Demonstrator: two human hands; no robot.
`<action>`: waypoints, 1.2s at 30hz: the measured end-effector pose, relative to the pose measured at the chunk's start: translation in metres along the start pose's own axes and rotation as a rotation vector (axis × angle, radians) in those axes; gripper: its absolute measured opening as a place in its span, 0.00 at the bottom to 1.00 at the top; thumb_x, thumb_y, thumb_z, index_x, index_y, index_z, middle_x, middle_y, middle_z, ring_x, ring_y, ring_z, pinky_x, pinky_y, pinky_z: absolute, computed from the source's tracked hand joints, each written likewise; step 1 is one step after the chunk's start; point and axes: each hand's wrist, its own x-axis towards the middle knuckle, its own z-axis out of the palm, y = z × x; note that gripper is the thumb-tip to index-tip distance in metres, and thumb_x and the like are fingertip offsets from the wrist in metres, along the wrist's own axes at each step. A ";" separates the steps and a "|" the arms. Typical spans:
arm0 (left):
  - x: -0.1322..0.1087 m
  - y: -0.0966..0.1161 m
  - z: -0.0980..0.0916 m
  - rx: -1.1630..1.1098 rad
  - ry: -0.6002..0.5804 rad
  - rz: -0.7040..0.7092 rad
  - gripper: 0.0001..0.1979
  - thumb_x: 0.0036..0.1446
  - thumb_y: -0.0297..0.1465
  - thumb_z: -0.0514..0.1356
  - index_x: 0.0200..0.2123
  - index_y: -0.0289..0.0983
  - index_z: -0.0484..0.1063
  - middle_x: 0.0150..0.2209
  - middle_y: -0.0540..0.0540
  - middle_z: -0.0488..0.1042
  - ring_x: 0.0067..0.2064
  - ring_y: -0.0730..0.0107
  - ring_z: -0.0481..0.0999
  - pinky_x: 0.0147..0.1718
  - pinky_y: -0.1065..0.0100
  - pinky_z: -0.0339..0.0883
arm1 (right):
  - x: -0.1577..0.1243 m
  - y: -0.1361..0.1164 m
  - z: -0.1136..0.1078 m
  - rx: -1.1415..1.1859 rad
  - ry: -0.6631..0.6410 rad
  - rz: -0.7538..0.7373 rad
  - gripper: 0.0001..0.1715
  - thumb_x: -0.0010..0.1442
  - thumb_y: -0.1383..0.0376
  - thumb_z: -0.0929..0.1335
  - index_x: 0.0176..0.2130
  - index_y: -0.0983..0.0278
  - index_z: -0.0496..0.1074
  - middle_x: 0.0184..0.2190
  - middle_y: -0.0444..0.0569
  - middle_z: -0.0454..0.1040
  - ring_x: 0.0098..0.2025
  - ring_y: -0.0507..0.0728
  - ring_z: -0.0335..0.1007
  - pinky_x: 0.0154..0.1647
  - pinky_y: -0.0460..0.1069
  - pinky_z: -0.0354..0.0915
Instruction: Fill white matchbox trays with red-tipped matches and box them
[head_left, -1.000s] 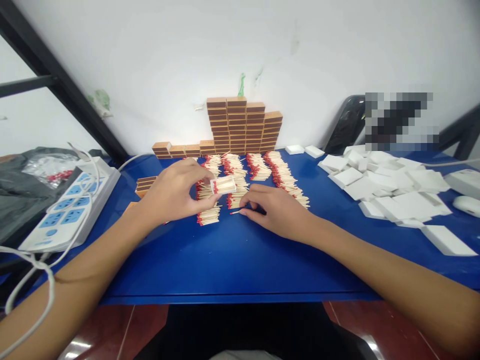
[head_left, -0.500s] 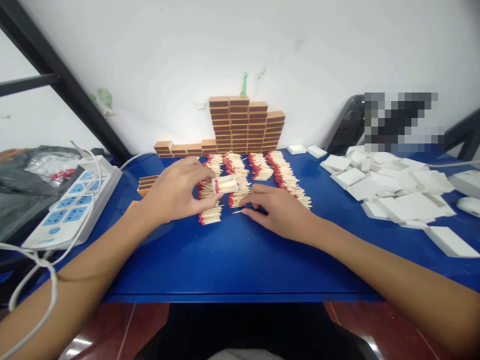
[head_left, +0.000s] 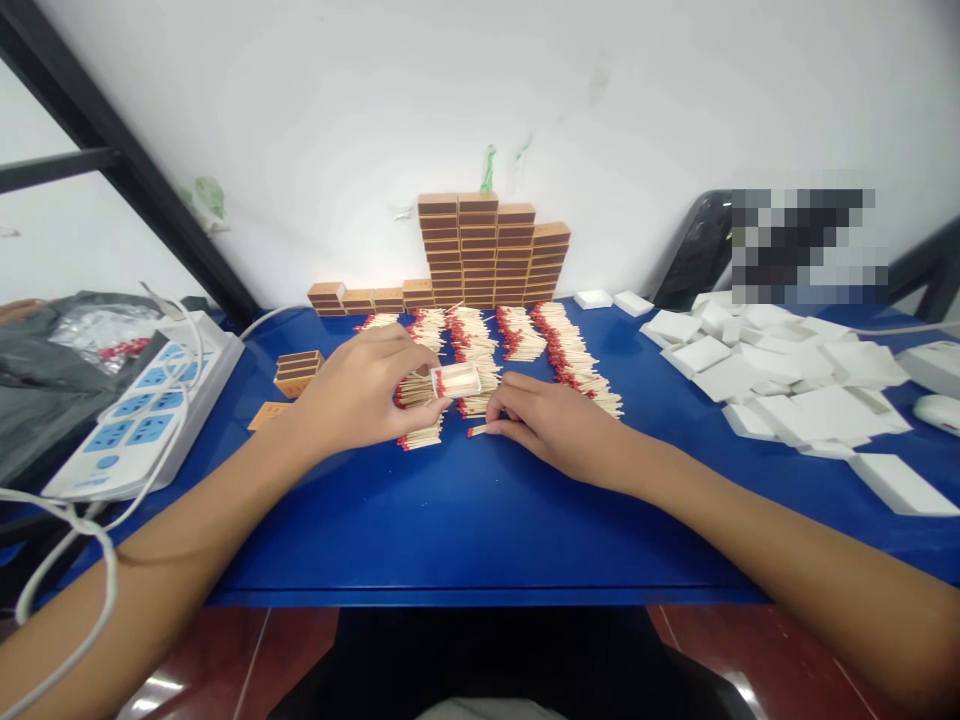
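Between thumb and fingers my left hand (head_left: 375, 385) grips a small white matchbox tray (head_left: 457, 380), tilted so its inside shows. Red-headed matches lie in the tray. To its right, my right hand (head_left: 544, 420) pinches a match (head_left: 477, 431) whose red head points left, low over the blue table. Whether more than one match is in that pinch I cannot tell. Behind and beneath my hands, loose matches lie in rows; one row (head_left: 472, 335) runs up behind the tray, and another row (head_left: 574, 355) stretches past my right hand.
Brown matchboxes (head_left: 480, 250) are stacked against the wall, with a few more boxes (head_left: 298, 372) at left. White empty trays (head_left: 780, 370) are heaped at right. A power strip (head_left: 142, 410) with white cables stands on the left of the blue table (head_left: 480, 530).
My left hand has shifted slightly right and down with the tray, closer to my right hand. The fingers of my right hand have closed on the match lying there.
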 end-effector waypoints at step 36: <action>0.001 0.029 0.011 -0.106 -0.029 0.053 0.13 0.62 0.41 0.66 0.41 0.36 0.80 0.35 0.43 0.79 0.38 0.60 0.79 0.40 0.61 0.72 | -0.002 0.000 -0.001 0.027 0.208 -0.107 0.04 0.71 0.66 0.68 0.43 0.61 0.74 0.39 0.48 0.73 0.38 0.55 0.72 0.38 0.50 0.63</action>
